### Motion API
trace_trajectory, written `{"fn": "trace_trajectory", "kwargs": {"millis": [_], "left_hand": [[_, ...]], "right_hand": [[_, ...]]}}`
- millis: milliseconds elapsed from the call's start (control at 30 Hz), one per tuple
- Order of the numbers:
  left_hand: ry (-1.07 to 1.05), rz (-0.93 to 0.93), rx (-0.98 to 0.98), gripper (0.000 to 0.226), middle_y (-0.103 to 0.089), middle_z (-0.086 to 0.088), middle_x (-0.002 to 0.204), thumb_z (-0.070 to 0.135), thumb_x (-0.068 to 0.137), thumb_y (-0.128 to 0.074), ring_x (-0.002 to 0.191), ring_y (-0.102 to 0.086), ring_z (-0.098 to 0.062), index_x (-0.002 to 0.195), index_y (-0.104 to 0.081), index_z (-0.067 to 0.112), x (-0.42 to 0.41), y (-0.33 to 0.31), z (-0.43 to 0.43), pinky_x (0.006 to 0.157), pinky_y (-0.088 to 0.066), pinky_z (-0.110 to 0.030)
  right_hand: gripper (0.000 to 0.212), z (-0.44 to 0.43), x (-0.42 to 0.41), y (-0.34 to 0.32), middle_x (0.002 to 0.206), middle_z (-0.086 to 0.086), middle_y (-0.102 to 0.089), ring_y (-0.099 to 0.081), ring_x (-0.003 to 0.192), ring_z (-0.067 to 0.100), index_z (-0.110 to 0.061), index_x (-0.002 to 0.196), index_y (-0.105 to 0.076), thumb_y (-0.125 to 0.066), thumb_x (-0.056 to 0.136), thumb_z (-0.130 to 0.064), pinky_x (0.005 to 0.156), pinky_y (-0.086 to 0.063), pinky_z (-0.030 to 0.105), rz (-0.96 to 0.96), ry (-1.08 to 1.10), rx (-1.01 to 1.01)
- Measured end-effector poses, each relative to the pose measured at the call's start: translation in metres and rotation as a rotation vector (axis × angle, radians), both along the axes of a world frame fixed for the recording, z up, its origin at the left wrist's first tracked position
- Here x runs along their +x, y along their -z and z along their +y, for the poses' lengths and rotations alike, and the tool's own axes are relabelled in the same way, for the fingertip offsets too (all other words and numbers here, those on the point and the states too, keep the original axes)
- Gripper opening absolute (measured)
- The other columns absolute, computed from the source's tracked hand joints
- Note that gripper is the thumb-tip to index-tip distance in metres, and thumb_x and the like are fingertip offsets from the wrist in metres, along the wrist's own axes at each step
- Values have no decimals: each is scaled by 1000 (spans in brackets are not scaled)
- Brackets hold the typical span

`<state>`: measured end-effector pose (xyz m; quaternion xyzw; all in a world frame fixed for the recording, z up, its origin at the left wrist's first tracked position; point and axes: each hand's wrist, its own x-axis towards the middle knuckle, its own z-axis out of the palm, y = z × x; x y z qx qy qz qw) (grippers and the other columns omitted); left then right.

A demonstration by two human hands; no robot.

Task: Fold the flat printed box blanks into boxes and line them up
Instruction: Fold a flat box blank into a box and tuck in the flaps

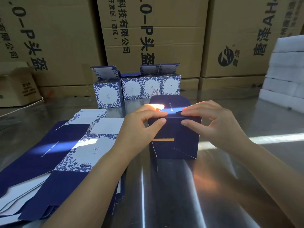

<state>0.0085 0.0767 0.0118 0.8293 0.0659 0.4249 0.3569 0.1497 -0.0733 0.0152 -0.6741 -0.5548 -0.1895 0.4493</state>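
The left hand (139, 124) and right hand (212, 122) both pinch the upper near edge of a half-formed dark navy cardboard box (174, 140). Each thumb presses on the near face and the fingers curl over the top. The box stands upright on a shiny metal table (164, 203), roughly at its middle, directly in front of the person. Its rounded top flap (172, 101) rises behind the fingers, and a strip of sunlight falls across the flap and the left fingertips. The hands and flap hide the inside of the box, so I cannot tell what, if anything, is in it.

Just left of the left forearm lies a stack of flat blue-and-white printed box blanks (57, 153), fanned slightly at the near edges.

Beyond the held box stand four folded blue-and-white floral boxes (131, 89) in a row, touching side by side. The leftmost sits a little nearer to the person. Their lid flaps stand open, and their interiors are not visible from this angle.

Behind the row, large brown corrugated cartons (156, 35) with black print form a wall. A small brown carton (16, 88) sits at far left, and stacked white foam slabs (286, 71) at far right.
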Motion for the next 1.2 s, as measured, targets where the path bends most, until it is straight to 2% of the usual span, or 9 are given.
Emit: {"fn": "trace_trajectory", "kwargs": {"millis": [233,400,533,600,733,967,1033,1133,1200], "left_hand": [[-38,-65,-52,18,-58,21,111,27,91,-59,101,-51,17,94,-63,44,2,2,1,83,-37,-3],[-137,47,-442,25,-58,18,92,49,89,-41,94,-57,-6,92,-60,34,8,2,18,96,-47,-43],[-104,288,-800,43,-59,4,109,54,94,-39,104,-59,-23,122,-51,24,11,10,20,95,-48,-46],[3,372,-945,49,-62,-4,118,55,92,-45,105,-62,-27,123,-54,18,12,14,19,93,-50,-47],[162,436,-1054,54,-64,-9,102,53,93,-44,88,-57,-24,118,-60,9,12,13,15,90,-49,-42],[254,424,-1102,52,-36,-10,149,63,86,-45,139,-33,-27,123,-61,28,6,5,13,93,-48,-48],[224,396,-1089,45,-40,-7,146,60,88,-46,129,-45,-21,117,-63,30,7,4,11,85,-51,-42],[134,290,-1056,39,-57,1,117,54,92,-43,67,-59,-6,111,-64,27,6,0,10,82,-48,-35],[74,195,-1040,37,-59,4,97,48,93,-44,70,-56,-9,109,-66,22,6,-3,14,75,-45,-32]], "right_hand": [[20,4,1,6,99,-15,-69,-55,103,0,-21,98,-75,-75,79,-19,94,-40,12,43,-1,44],[19,2,13,8,94,-24,-64,-54,98,-6,-23,97,-74,-76,78,-18,75,-40,5,83,97,77],[23,2,17,9,93,-23,-64,-54,91,-10,-25,100,-72,-76,78,-22,68,-39,4,121,126,105],[24,3,17,9,92,-23,-63,-55,91,-9,-25,100,-72,-76,77,-23,67,-39,4,114,127,108],[25,4,16,11,96,-20,-66,-56,93,-7,-26,101,-72,-76,77,-22,67,-42,8,144,110,127],[19,5,15,9,96,-24,-65,-58,90,-12,-30,94,-71,-77,78,-21,72,-40,3,208,97,209],[18,5,13,9,96,-23,-65,-58,89,-11,-31,92,-70,-76,79,-21,71,-41,4,207,93,218],[14,5,12,8,94,-19,-66,-60,88,-7,-26,92,-71,-75,80,-21,70,-43,5,220,83,241],[14,6,11,8,94,-15,-65,-61,87,-3,-25,95,-71,-73,81,-22,69,-44,6,229,85,240]]}}
